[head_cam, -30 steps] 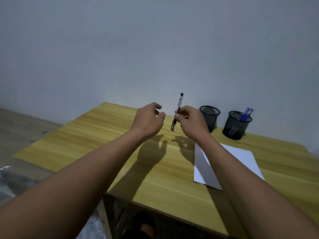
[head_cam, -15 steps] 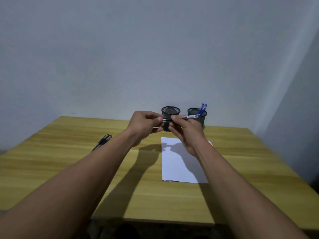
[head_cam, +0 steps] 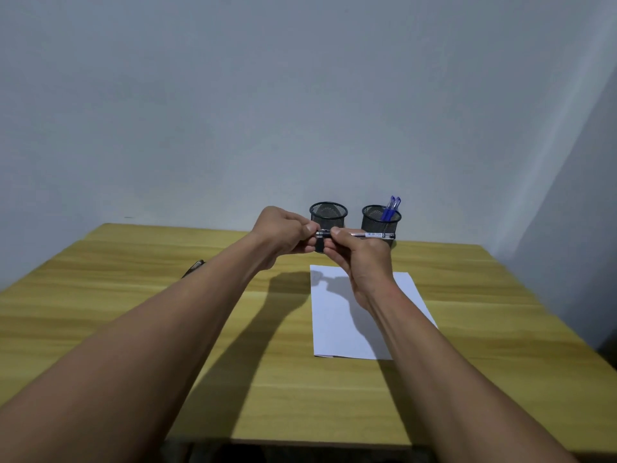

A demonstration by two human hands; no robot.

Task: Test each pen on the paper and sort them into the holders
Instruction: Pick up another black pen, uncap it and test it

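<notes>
A clear pen [head_cam: 370, 234] with a black cap lies level in the air above the table, held by both hands. My left hand [head_cam: 283, 233] pinches its capped end and my right hand [head_cam: 359, 255] grips the barrel. Below them lies a white sheet of paper [head_cam: 337, 325]. Two black mesh holders stand at the back by the wall: the left holder [head_cam: 329, 213] shows no pens, the right holder [head_cam: 379, 222] has two blue pens [head_cam: 390, 208] in it. Another black pen [head_cam: 193, 268] lies on the table, partly hidden behind my left forearm.
The wooden table [head_cam: 133, 295] ends at a grey wall [head_cam: 300, 111] behind the holders. Its near edge runs just below my forearms, and the right edge falls off toward a corner of the room.
The pen went from upright in my right hand alone to level with both hands on it. The camera view swung right, so the paper and holders now sit in the middle.
</notes>
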